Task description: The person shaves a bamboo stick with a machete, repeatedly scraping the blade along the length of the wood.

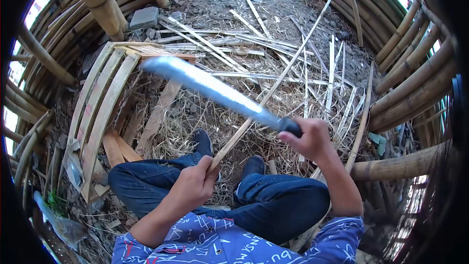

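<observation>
My right hand [310,139] grips the dark handle of a machete [210,88]. Its long, bright blade points up and to the left, crossing over a bamboo strip in this view. The near end of that bamboo strip [288,66] is in my left hand [193,186], fingers wrapped round it above my left knee. From there the strip slants away to the upper right, its far end over the littered ground. Both hands are in front of my bent legs.
A slatted wooden pallet [93,102] stands at the left. Thin bamboo shavings [229,112] and split strips [244,75] cover the ground ahead. A grey block [144,18] lies near a thick bamboo post [100,2]. Stacked bamboo poles [415,88] line the right side.
</observation>
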Demonstrator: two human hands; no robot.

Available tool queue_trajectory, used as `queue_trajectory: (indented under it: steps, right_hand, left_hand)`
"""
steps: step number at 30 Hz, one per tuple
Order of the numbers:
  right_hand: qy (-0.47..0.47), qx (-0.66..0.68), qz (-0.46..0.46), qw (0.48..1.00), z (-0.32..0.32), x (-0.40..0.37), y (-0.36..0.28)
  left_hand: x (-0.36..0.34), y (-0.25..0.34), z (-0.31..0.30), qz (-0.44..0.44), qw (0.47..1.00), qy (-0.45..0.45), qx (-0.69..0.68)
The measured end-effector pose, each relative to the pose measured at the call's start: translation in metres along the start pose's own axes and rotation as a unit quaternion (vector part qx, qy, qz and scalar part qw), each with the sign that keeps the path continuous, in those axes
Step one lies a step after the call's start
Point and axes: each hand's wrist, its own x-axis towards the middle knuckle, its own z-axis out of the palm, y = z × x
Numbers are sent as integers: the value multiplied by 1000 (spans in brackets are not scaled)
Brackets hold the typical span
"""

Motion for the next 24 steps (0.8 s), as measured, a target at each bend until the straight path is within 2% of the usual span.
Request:
queue_trajectory:
  steps: [2, 6, 10, 12, 15, 17, 19, 21, 23, 24]
  right_hand:
    - [23, 30, 74, 997, 3, 3, 29]
    - [43, -38, 22, 998, 11, 7, 38]
    - [-1, 30, 43, 999, 11, -3, -5]
    - [19, -31, -144, 989, 8, -4, -23]
    - [30, -22, -132, 991, 5, 5, -24]
    - [32, -32, -120, 992, 8, 8, -18]
    - [64, -49, -147, 986, 6, 13, -17]
    - [61, -38, -129, 989, 7, 13, -9]
    - [114, -73, -97, 986, 2, 16, 9]
    - [115, -7, 0, 993, 1, 18, 28]
  left_hand:
    - [-9, -2, -6, -16, 999, 11, -28]
    - [-12, -14, -5, 18, 999, 32, 8]
    - [-14, -16, -2, 5, 999, 32, -26]
    - [-10, -9, -1, 75, 996, 54, -6]
    - [-7, 0, -8, 54, 997, 44, -23]
    - [-3, -3, -8, 70, 996, 49, -17]
    - [1, -3, -10, 83, 995, 61, -7]
    - [2, 2, -13, 78, 996, 52, 9]
    - [-5, 0, -16, 65, 997, 51, 5]
    - [-9, -3, -17, 51, 997, 52, 4]
